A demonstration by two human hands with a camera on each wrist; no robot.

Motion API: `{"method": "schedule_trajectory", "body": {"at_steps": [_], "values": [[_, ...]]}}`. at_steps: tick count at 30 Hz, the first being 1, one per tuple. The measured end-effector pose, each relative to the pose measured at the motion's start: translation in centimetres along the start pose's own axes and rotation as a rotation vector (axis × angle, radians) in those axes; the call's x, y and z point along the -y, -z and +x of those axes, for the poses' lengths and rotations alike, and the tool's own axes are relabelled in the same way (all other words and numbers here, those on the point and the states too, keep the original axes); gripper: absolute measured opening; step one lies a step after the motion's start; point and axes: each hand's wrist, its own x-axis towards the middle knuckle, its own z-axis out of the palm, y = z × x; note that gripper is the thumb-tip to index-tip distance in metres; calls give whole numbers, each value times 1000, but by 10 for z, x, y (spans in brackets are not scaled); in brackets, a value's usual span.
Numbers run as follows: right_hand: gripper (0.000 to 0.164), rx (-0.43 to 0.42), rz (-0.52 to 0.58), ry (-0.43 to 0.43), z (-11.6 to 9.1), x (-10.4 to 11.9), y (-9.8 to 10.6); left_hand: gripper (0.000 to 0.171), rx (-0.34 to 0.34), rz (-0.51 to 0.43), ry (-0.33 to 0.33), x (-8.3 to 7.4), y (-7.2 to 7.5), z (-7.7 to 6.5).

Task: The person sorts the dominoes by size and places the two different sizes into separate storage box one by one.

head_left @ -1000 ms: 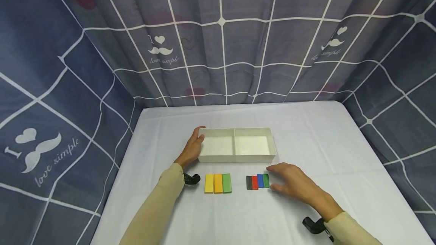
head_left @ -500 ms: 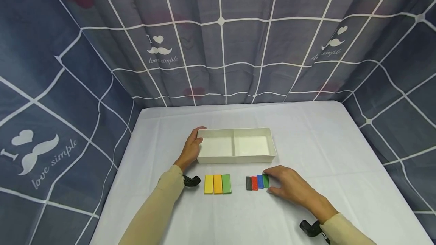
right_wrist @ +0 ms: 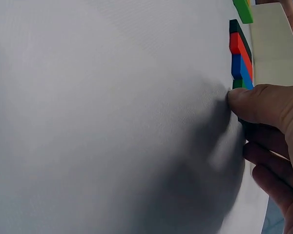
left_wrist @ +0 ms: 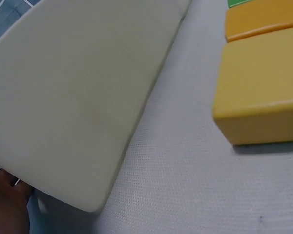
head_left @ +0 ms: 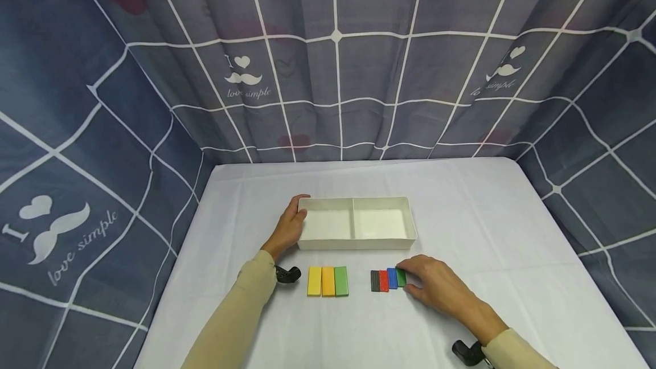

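A white two-compartment box (head_left: pixel 353 244) stands in the middle of the table, nothing in either half. My left hand (head_left: pixel 287 228) grips its left end, thumb at the rim and fingers round the outer side. Nearer me lie a black block (head_left: pixel 375 281), a red block (head_left: pixel 384 281), a blue block (head_left: pixel 392 279) and a dark green block (head_left: pixel 401 277), side by side. My right hand (head_left: pixel 442 285) pinches the dark green block by its ends between thumb and forefinger, and partly hides it. In the right wrist view the thumb (right_wrist: pixel 249 103) covers its near end.
Left of these, a yellow block (head_left: pixel 314 282), an orange block (head_left: pixel 328 282) and a light green block (head_left: pixel 340 281), all larger, lie in a row before the box. White cloth (head_left: pixel 461 215) covers the table; a grey-blue checked curtain (head_left: pixel 307 73) encloses the back and sides.
My right hand has moved slightly left, and its thumb and forefinger have come onto the dark green block. The left hand still holds the box.
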Motion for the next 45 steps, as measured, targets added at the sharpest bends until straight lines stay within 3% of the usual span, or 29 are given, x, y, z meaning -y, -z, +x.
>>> {"method": "schedule_trajectory", "body": {"at_steps": [7,14,21,32,38,45], "values": [[43,-16,7,62,0,-2,8,47,0,16,-4,-2,-1,-1],[43,-63,-23,142,11,-2,33,46,-8,32,-7,-4,-2,-1],[46,3,-11,117,27,7,64,46,-19,43,-8,-3,-2,-1],[48,-36,-35,161,63,4,103,46,-22,45,5,-3,-1,-1],[45,-34,-24,170,86,3,110,45,-25,29,15,-2,-2,-1],[44,-4,-24,182,115,7,104,45,-32,24,15,-1,-2,0]]}}
